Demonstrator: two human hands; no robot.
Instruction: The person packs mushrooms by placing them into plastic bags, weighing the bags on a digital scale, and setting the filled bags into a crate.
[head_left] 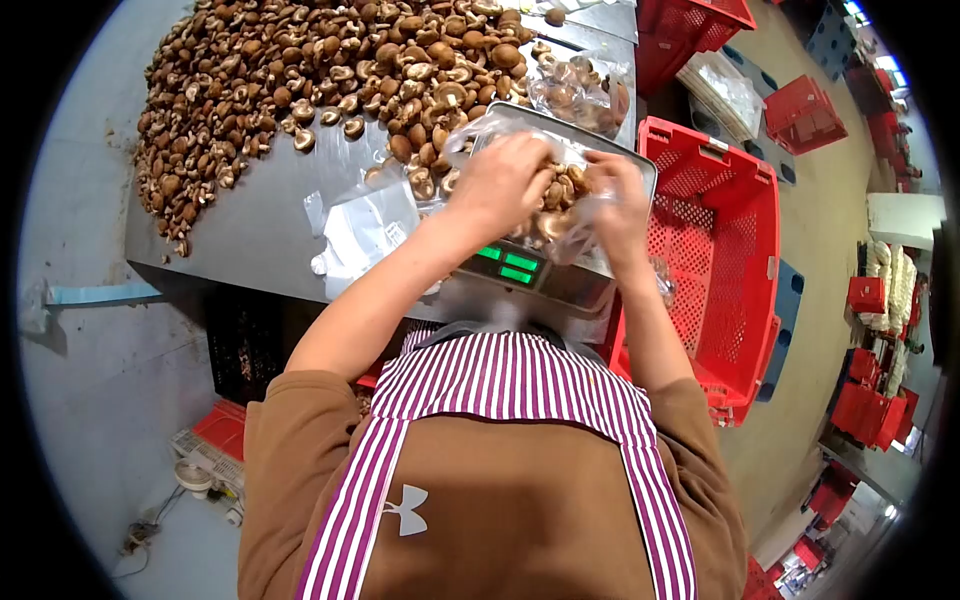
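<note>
A clear plastic bag of mushrooms [556,212] sits on the metal pan of a weighing scale [645,172], whose green display [517,268] is lit. My left hand [508,178] is closed on the bag's left upper side, fingers bent over the film. On the opposite side my right hand [618,200], slightly blurred, pinches the bag's edge. Brown caps and pale stems show between the hands. Behind the pan lies another bag of mushrooms [582,95]. White plastic bags [368,232] lie left of the scale.
A large heap of loose mushrooms [330,70] covers the back of the steel table [240,235]. To the right stands a red perforated crate [735,260]. More red crates [803,115] stand farther off on the floor. A dark crate [243,345] is under the table.
</note>
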